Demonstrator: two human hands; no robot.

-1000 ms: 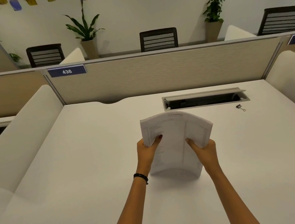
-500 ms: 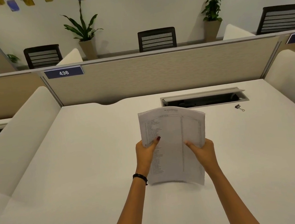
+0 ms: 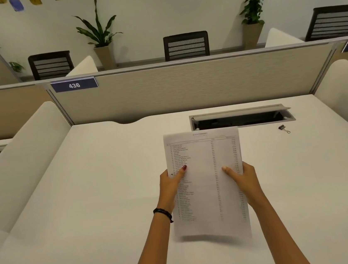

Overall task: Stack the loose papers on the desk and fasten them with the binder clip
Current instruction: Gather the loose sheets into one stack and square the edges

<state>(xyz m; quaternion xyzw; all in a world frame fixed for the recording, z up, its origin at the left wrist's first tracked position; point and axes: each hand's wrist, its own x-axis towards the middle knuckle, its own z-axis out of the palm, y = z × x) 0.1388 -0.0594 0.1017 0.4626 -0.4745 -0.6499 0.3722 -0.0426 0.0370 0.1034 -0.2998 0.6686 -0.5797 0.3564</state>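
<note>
Both hands, the left hand point(image 3: 171, 181) and the right hand point(image 3: 244, 177), grip the papers point(image 3: 207, 184) by their side edges above the white worktop point(image 3: 90, 206), with the binder clip point(image 3: 283, 128) lying well apart to the right.

I read "436" in white on the blue desk tag point(image 3: 74, 85) on the partition point(image 3: 185, 87). Printed sheet point(image 3: 207, 182): table txt too small to read.
</note>
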